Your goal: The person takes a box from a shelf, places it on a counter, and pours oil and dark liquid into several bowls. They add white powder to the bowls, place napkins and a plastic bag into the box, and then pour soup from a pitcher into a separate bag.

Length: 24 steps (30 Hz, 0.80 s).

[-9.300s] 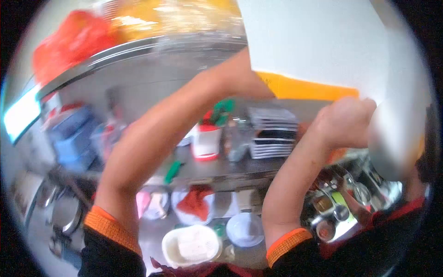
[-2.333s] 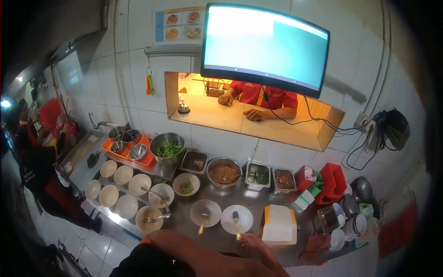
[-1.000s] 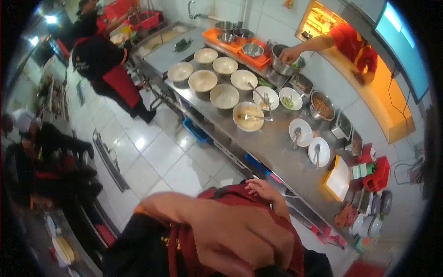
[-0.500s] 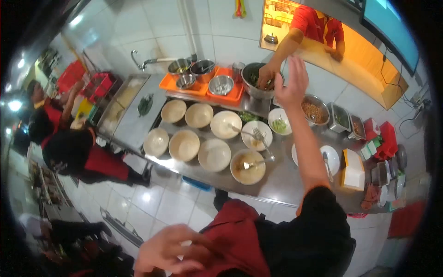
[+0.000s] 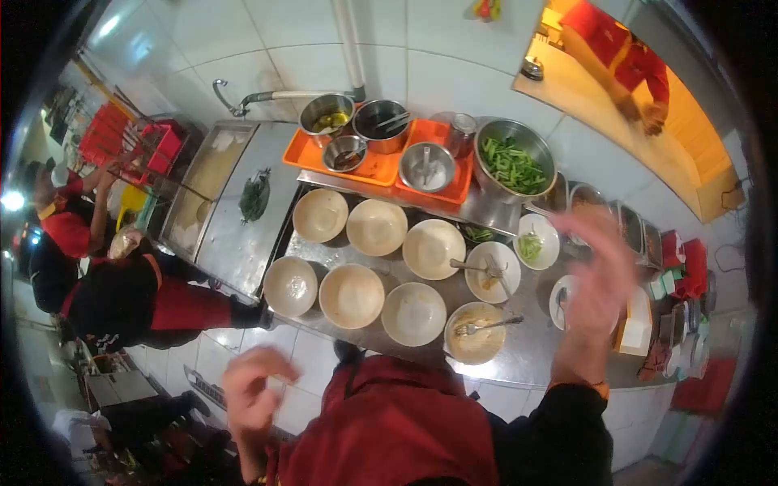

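My right hand, blurred by motion, is raised over the right part of the steel counter, fingers stretched and nothing in it. Nearest to it are a small white bowl with chopped greens and a white plate partly behind it. My left hand hovers low in front of my apron, fingers loosely curled and apart, holding nothing. Several cream bowls stand in two rows. A used bowl holds a fork; another used bowl has cutlery in it.
A steel pot of cut greens stands at the back, beside orange trays with steel bowls. Dark leaves lie left, near a sink basin. Co-workers stand left; another person is behind the serving window.
The other person's arm has withdrawn from the pot through the window. My right hand has moved right and down from near the pot; my left hand has shifted left. The view has turned.
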Motion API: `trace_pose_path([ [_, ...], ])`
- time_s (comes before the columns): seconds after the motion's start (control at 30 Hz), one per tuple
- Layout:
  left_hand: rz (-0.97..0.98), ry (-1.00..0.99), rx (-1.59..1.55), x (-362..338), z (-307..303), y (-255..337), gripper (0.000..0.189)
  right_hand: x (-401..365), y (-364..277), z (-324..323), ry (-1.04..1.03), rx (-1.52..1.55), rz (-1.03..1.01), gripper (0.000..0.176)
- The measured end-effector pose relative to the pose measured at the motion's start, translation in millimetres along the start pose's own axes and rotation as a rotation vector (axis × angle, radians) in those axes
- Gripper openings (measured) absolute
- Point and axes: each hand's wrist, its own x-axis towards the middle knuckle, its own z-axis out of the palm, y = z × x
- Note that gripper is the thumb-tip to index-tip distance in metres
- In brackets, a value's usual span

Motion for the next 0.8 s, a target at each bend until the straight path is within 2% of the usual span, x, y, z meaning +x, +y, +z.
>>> trace_pose_path([
  [0.03,-0.072,-0.199,0.214,34.6,-1.1,9.3,0.023,-0.6,-2.1,29.2,-0.101,-0.124,0.041,0.017],
  [0.07,0.027,-0.301,0.311,69.0,-4.1,5.2,0.017,-14.3,9.9,42.3,-0.224,-0.228,-0.075,0.018],
  [0.1,-0.037,-0.262,0.31,92.2,-12.3,-18.5,0.013,-29.4,19.8,53.8,-0.345,-0.335,-0.188,0.02],
  [0.13,-0.034,-0.202,0.203,123.7,-23.5,-48.5,0.018,-45.6,15.8,64.3,-0.381,-0.248,-0.143,0.021],
  [0.17,-0.164,-0.057,-0.012,159.0,-31.3,-72.6,0.018,-62.5,7.6,72.4,-0.413,-0.165,-0.098,0.022],
  [0.2,-0.139,-0.041,-0.075,199.0,-54.3,-112.5,0.013,-79.0,-2.9,79.7,-0.406,-0.179,-0.083,0.022],
  [0.27,-0.348,0.224,-0.169,266.8,-78.7,-189.8,0.02,-103.4,-26.4,95.8,-0.476,0.115,0.239,0.029],
  [0.3,-0.433,0.309,-0.152,297.2,-88.6,-224.1,0.023,-87.6,-53.1,99.7,-0.521,0.183,0.264,0.029],
  [0.33,-0.431,0.258,-0.152,319.3,-94.9,-259.0,0.023,-64.8,-92.8,102.5,-0.554,0.251,0.296,0.03],
  [0.37,-0.479,0.2,-0.036,342.3,-98.6,-293.3,0.026,-48.4,-120.2,109.0,-0.515,0.45,0.248,0.031],
  [0.4,-0.506,0.143,0.074,369.5,-97.3,-317.5,0.029,-42.6,-123.9,126.6,-0.573,0.821,0.032,0.04],
  [0.43,-0.485,0.09,0.058,387.3,-92.6,-335.4,0.029,-17.9,-142.6,141.7,-0.627,1.028,-0.052,0.048],
  [0.47,-0.577,0.084,-0.12,398.9,-84.4,-350.9,0.029,-58.9,-152.8,164.8,-0.517,1.18,-0.016,0.043],
  [0.5,-0.674,0.07,-0.297,409.5,-72.6,-360.1,0.029,-30.2,-167.4,189.5,-0.333,1.131,-0.248,0.018],
  [0.57,-0.67,0.158,-0.274,420.2,-51.0,-369.2,0.026,-10.1,-176.9,187.9,-0.443,1.354,-0.005,0.018],
  [0.6,-0.664,0.163,-0.326,429.5,-48.1,-383.7,0.023,-12.0,-183.1,199.1,-0.334,1.363,0.048,0.021],
  [0.63,-0.669,0.17,-0.369,434.9,-46.2,-400.4,0.021,7.6,-199.8,185.4,-0.338,1.41,0.284,0.024],
  [0.73,-0.554,0.13,-0.459,441.4,-42.0,-403.4,0.019,1.7,-192.4,208.7,-0.292,1.373,-0.066,0.032],
  [0.77,-0.566,0.21,-0.48,440.9,-42.2,-401.4,0.016,1.4,-193.5,217.5,-0.242,1.419,-0.213,0.035],
  [0.8,-0.583,0.287,-0.496,439.5,-40.9,-400.8,0.015,-2.2,-197.1,205.8,-0.265,1.349,-0.13,0.037],
])
